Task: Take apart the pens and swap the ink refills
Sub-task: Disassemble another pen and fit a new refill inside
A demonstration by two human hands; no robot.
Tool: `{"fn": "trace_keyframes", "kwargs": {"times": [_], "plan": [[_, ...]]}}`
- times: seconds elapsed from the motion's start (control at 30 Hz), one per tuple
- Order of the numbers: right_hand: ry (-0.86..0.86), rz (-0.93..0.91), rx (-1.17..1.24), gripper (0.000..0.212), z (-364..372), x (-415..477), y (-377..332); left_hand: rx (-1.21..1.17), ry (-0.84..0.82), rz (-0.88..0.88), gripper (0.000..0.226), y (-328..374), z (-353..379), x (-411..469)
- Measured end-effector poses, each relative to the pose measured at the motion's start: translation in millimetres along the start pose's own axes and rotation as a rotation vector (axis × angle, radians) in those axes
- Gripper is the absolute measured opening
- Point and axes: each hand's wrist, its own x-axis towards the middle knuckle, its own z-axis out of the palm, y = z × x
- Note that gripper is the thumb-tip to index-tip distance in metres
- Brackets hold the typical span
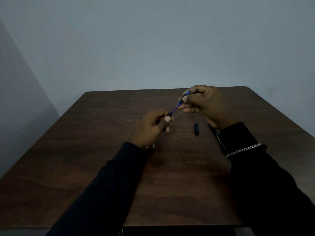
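Observation:
Above the middle of the dark wooden table [102, 133], my right hand [202, 103] pinches the upper end of a thin blue ink refill [175, 109]. The refill slants down to the left into a black pen barrel [168, 114], which my left hand [153, 128] grips. Most of that barrel is hidden in my fist. A black pen cap [196, 128] lies on the table just right of my left hand. A second black pen [219, 138] lies under my right wrist, partly covered by the sleeve.
A small pale part [153, 145] shows on the table beside my left wrist. A blue-grey wall [153, 40] rises behind the table's far edge. A chain bracelet [243, 149] sits over my right sleeve.

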Motion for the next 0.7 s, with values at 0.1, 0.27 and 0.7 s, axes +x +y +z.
{"fn": "trace_keyframes", "kwargs": {"times": [0.1,0.27,0.7], "plan": [[-0.048,0.025,-0.028,0.008,2.6,-1.1,1.2,0.012,0.003,0.016,0.023,-0.6,0.4,0.0],[-0.096,0.053,-0.046,0.008,10.2,-3.1,4.3,0.007,0.016,0.033,0.023,-2.1,0.8,-0.1],[-0.166,0.044,-0.076,0.008,1.9,-1.5,8.2,0.029,-0.010,0.065,0.023,-5.0,-0.5,1.1]]}}
